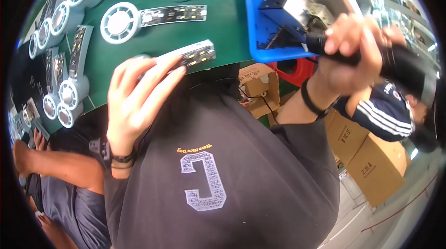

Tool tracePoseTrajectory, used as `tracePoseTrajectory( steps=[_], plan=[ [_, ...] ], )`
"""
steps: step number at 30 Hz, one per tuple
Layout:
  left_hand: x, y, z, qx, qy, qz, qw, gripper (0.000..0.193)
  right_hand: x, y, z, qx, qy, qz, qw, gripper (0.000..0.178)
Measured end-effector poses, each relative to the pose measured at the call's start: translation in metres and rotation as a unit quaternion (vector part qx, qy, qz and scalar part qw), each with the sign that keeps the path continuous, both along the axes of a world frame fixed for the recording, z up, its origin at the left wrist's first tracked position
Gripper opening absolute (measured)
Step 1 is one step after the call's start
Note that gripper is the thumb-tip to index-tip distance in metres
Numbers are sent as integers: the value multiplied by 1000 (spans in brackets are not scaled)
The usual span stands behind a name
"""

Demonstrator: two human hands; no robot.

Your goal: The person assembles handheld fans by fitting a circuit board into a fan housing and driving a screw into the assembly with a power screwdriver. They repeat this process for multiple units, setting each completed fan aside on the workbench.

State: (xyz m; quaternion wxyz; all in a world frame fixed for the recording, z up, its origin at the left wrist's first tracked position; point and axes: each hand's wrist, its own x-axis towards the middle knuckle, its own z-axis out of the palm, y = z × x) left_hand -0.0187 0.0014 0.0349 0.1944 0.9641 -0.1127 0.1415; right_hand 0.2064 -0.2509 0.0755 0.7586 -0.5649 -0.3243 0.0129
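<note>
My left hand (pixel 137 98) is curled around a round white fan-like part with a long circuit strip (pixel 195 54) sticking out to the right, held just above the near edge of the green table (pixel 218 30). My right hand (pixel 350 46) grips a black power screwdriver (pixel 399 65) lying sideways, its tip pointing left toward a blue tray (pixel 253 26) that holds a grey metal fixture (pixel 304 2). A black band circles my right wrist. My dark shirt fills the lower middle of the view.
Several white round parts with circuit strips (pixel 139 19) lie across the green table and along its left edge. Cardboard boxes (pixel 371 156) and a red object (pixel 297 70) sit below the table. One person sits at the left (pixel 60 170), another in a striped sleeve at the right (pixel 385 114).
</note>
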Motion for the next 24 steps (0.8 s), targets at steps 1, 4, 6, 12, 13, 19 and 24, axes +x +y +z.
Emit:
tracePoseTrajectory(
  steps=[1,4,6,12,13,19,24],
  plan=[
    [6,-1,-5,1,4,10,1000,34,-18,10,4,9,-17,-21,1000,39],
    [14,-4,-14,-29,-20,31,999,27,-69,47,7,36,-43,-47,997,30],
    [17,-5,-21,-42,-36,39,998,26,-80,63,0,51,-59,-58,995,29],
    [19,-10,-32,-97,-95,89,987,20,-79,86,-14,52,-51,-77,994,35],
    [18,-10,-33,-97,-94,92,987,20,-79,89,-15,35,-42,-82,995,37],
    [17,-9,-37,-78,-92,86,989,20,-79,92,-24,-16,-34,-86,996,41],
    [19,-8,-35,-66,-104,79,989,21,-80,97,-29,-32,-42,-91,994,40]
  ],
)
